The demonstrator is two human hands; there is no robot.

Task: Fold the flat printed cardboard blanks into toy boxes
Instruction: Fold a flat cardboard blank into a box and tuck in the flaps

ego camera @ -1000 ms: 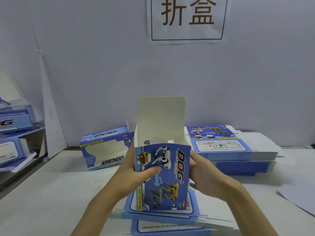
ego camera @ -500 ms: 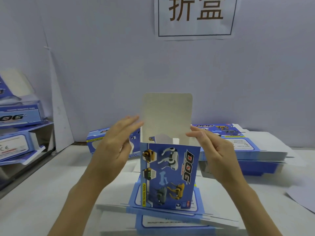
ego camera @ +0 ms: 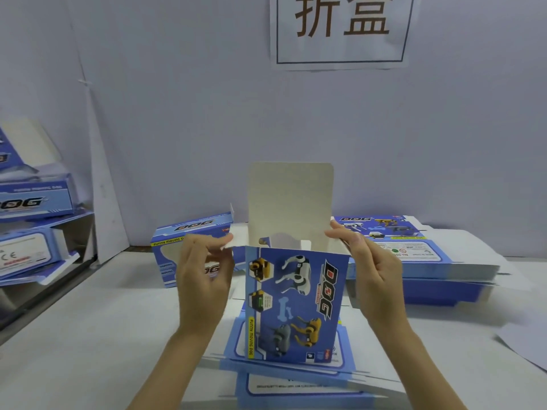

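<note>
A blue printed toy box (ego camera: 296,306) stands upright on a low pile of flat blanks (ego camera: 296,380) in front of me, its top open and the tall white lid flap (ego camera: 291,202) sticking straight up. My left hand (ego camera: 204,279) pinches the white left side flap (ego camera: 233,242) at the box's top edge. My right hand (ego camera: 373,273) holds the right side flap at the opposite top corner, thumb and fingers on it.
A folded windowed box (ego camera: 189,247) lies on its side behind my left hand. A tall stack of flat blanks (ego camera: 420,255) sits at the right against the wall. More folded boxes (ego camera: 32,226) pile up at the far left. A loose white sheet (ego camera: 527,347) lies at the right edge.
Both hands let go of the box's sides, rose to its open top, and now grasp the two side flaps. The box stands on the pile of blanks.
</note>
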